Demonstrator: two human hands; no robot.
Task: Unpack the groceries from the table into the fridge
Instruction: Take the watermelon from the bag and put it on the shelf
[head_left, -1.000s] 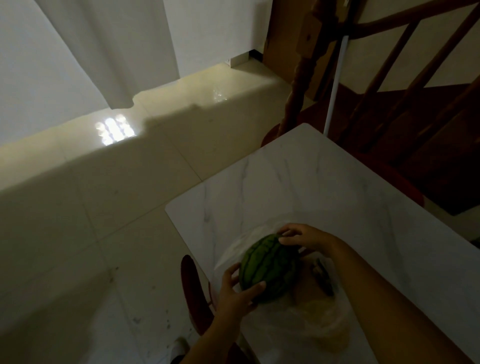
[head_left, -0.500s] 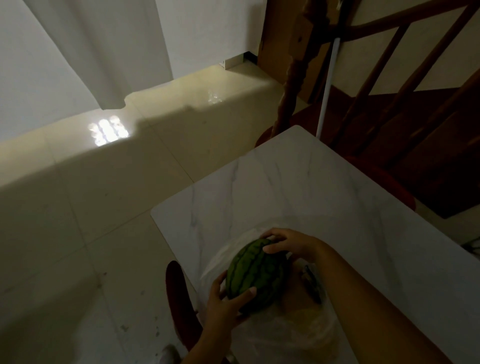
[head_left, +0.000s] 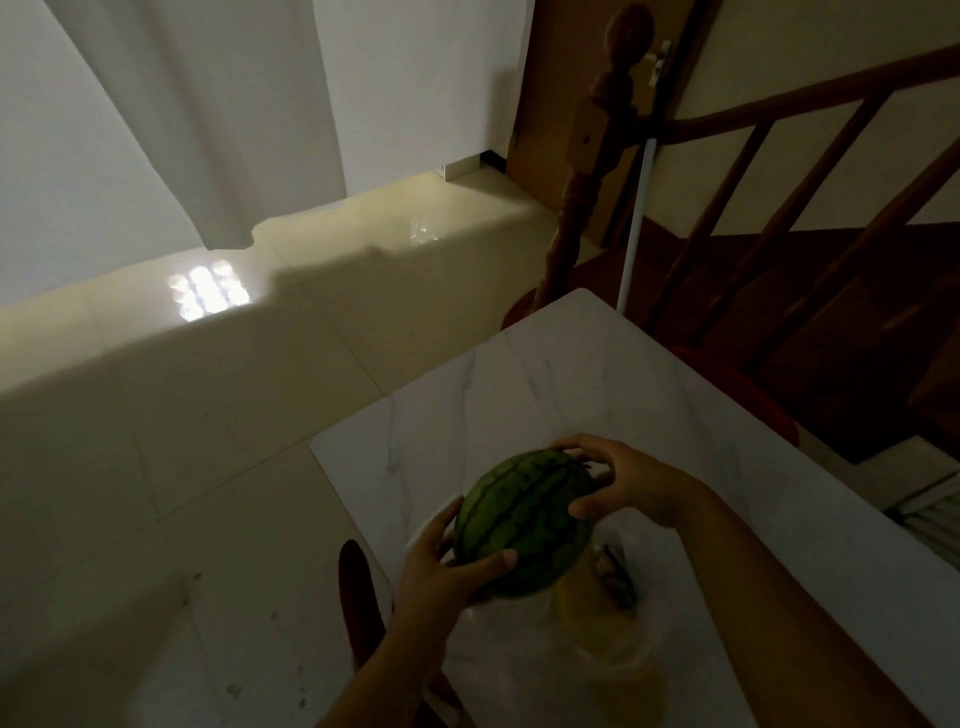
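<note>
a person's left hand (head_left: 441, 564) and right hand (head_left: 631, 486) close around a small watermelon (head_left: 522, 522), cradling it above a clear plastic bag (head_left: 545, 670) at the near left corner of the marble table (head_left: 597, 379). other groceries, seemingly, lie in the dim bag. a steady two-handed grip suits the carry to the unseen fridge.

Small striped green watermelon (head_left: 524, 519), above marble table (head_left: 571, 374)
</note>
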